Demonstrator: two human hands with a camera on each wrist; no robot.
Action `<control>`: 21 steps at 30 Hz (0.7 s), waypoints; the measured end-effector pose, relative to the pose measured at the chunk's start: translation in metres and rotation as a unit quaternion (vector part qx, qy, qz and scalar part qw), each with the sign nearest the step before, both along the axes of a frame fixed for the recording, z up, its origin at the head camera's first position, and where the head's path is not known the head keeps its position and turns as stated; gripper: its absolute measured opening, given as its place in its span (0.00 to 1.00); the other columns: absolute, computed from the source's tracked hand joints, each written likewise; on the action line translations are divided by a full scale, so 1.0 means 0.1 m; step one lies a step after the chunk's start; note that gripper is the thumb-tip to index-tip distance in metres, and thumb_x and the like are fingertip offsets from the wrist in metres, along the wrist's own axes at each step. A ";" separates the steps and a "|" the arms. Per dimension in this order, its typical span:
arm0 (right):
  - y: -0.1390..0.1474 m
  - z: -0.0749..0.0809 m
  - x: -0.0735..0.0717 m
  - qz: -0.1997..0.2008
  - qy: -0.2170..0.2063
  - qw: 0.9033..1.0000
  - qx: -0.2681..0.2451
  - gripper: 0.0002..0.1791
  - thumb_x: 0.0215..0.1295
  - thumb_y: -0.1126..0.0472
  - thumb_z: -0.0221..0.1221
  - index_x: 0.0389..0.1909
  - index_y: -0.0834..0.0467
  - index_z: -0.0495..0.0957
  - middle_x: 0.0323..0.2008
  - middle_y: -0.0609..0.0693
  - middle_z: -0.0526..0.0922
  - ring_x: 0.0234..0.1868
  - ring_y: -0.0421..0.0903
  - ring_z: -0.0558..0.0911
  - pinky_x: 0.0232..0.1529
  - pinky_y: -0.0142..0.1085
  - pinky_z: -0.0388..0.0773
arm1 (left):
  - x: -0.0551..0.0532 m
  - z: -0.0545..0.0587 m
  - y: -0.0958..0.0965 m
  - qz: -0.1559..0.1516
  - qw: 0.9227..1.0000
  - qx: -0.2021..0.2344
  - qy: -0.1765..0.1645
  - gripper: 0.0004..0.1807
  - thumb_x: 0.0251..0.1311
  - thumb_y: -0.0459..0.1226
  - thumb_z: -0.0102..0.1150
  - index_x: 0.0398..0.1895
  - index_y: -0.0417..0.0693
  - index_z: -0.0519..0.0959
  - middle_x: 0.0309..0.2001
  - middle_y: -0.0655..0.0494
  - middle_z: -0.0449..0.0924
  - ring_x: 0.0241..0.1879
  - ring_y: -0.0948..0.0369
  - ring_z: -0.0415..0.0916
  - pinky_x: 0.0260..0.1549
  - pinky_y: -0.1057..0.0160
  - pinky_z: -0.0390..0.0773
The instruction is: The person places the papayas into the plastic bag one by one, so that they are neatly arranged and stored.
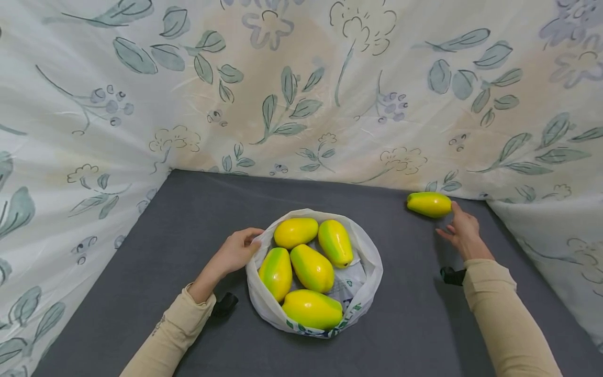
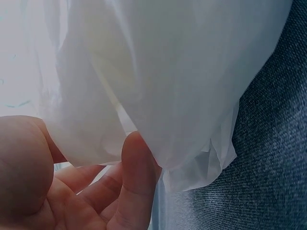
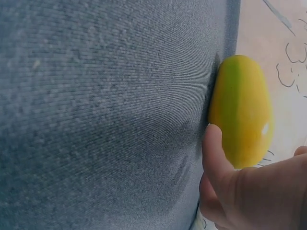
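A white plastic bag (image 1: pixel 374 269) stands wide open on the dark cloth, with several yellow papayas (image 1: pixel 313 268) inside, some with green streaks. At the bag's left side, my left hand (image 1: pixel 237 250) holds its rim. The left wrist view shows the thin plastic (image 2: pixel 158 72) between the thumb and fingers. One more papaya (image 1: pixel 428 204) lies by itself at the far right, close to the back curtain. My right hand (image 1: pixel 465 233) is at its right end, fingers spread and not wrapped around it. In the right wrist view a finger (image 3: pixel 216 148) overlaps this papaya's (image 3: pixel 242 110) lower edge.
A dark grey cloth (image 1: pixel 198 209) covers the table. Floral curtains (image 1: pixel 301 78) rise behind it and along both sides. Each wrist wears a black device, the right one (image 1: pixel 453 276) and the left one (image 1: pixel 225 305).
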State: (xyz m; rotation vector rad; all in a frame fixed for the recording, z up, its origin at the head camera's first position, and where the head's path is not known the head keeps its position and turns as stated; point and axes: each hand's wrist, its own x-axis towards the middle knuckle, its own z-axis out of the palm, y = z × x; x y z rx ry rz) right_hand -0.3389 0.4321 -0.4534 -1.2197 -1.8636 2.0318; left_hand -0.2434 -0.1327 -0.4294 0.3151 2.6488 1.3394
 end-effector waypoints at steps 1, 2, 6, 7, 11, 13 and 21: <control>-0.02 0.04 0.01 0.002 0.000 1.000 -0.004 0.50 0.57 0.31 0.53 0.75 0.41 0.42 0.73 0.48 0.44 0.67 0.51 0.53 0.22 0.32 0.77 | 0.00 0.00 0.00 0.000 1.000 -0.001 0.000 0.19 0.68 0.33 0.51 0.61 0.38 0.72 0.50 0.43 0.77 0.47 0.49 0.75 0.44 0.51 0.76; -0.04 0.06 0.02 0.003 0.003 1.000 -0.005 0.49 0.58 0.32 0.54 0.75 0.42 0.42 0.73 0.49 0.44 0.67 0.52 0.53 0.25 0.34 0.79 | 0.00 0.00 0.00 0.000 1.000 0.000 0.000 0.19 0.68 0.33 0.51 0.61 0.38 0.72 0.50 0.43 0.77 0.47 0.49 0.75 0.44 0.51 0.76; -0.08 0.07 0.01 0.005 0.008 1.000 -0.011 0.49 0.58 0.33 0.54 0.75 0.43 0.42 0.73 0.50 0.42 0.68 0.53 0.52 0.28 0.36 0.80 | 0.00 0.01 -0.01 -0.001 1.000 0.003 0.002 0.19 0.68 0.33 0.51 0.61 0.38 0.72 0.50 0.43 0.78 0.47 0.49 0.76 0.43 0.51 0.76; -0.08 0.06 0.01 0.004 0.009 1.000 -0.017 0.50 0.58 0.33 0.55 0.75 0.42 0.41 0.73 0.49 0.41 0.69 0.52 0.51 0.26 0.35 0.80 | 0.00 0.01 0.00 -0.002 1.000 0.004 0.002 0.19 0.68 0.32 0.51 0.60 0.38 0.72 0.50 0.43 0.78 0.47 0.49 0.76 0.43 0.51 0.76; -0.08 -0.01 -0.05 -0.001 0.013 1.000 -0.018 0.52 0.55 0.31 0.54 0.75 0.40 0.40 0.74 0.46 0.39 0.70 0.51 0.49 0.15 0.26 0.72 | 0.00 0.00 0.00 0.000 1.000 0.001 0.003 0.19 0.68 0.33 0.51 0.60 0.38 0.72 0.51 0.43 0.77 0.47 0.50 0.75 0.43 0.51 0.76; -0.09 0.00 -0.05 -0.001 0.012 1.000 -0.021 0.51 0.56 0.31 0.54 0.75 0.40 0.39 0.74 0.45 0.38 0.71 0.51 0.48 0.17 0.29 0.75 | 0.00 0.00 -0.01 0.001 1.000 -0.003 0.002 0.19 0.68 0.33 0.51 0.60 0.38 0.72 0.50 0.43 0.78 0.47 0.50 0.75 0.44 0.50 0.75; -0.11 -0.01 -0.07 -0.015 0.018 0.999 -0.029 0.53 0.53 0.32 0.57 0.75 0.38 0.38 0.73 0.42 0.38 0.70 0.50 0.48 0.21 0.33 0.78 | -0.01 0.00 -0.01 0.002 1.000 -0.009 -0.006 0.19 0.68 0.33 0.51 0.61 0.38 0.72 0.52 0.42 0.77 0.49 0.48 0.74 0.46 0.49 0.74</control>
